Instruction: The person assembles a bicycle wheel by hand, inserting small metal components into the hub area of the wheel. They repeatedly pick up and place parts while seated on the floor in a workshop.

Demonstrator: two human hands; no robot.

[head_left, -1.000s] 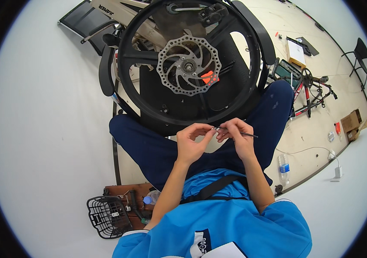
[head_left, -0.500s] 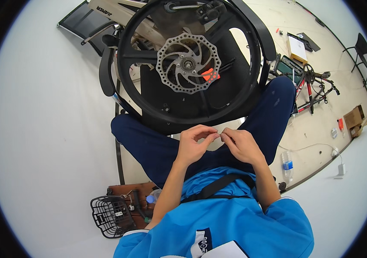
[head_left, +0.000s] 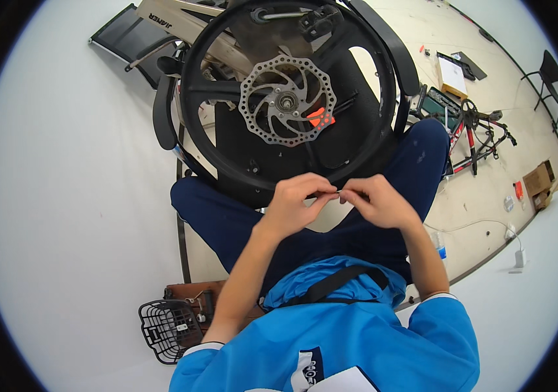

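Note:
Both hands meet fingertip to fingertip over my lap, just below the near rim of a black spoked wheel (head_left: 194, 130). My left hand (head_left: 297, 204) pinches with thumb and index finger. My right hand (head_left: 378, 201) is pinched the same way, its tips nearly touching the left ones. A tiny thing shows between the tips, too small to name. A silver brake disc (head_left: 251, 124) with drilled holes is fixed at the wheel's hub. Behind the spokes, an orange object (head_left: 322, 117) lies on a black seat-like surface (head_left: 364, 98).
A black wire basket (head_left: 169, 330) stands on a brown board at lower left. To the right are a red and black bicycle frame (head_left: 472, 147), a green tool case (head_left: 439, 108), a cardboard box (head_left: 538, 179) and a plastic bottle (head_left: 439, 245). A white cable crosses the floor.
Both hands have moved up and slightly forward, closer to the wheel's rim. Their fingertips stay pinched together. The wheel and disc look nearly unmoved.

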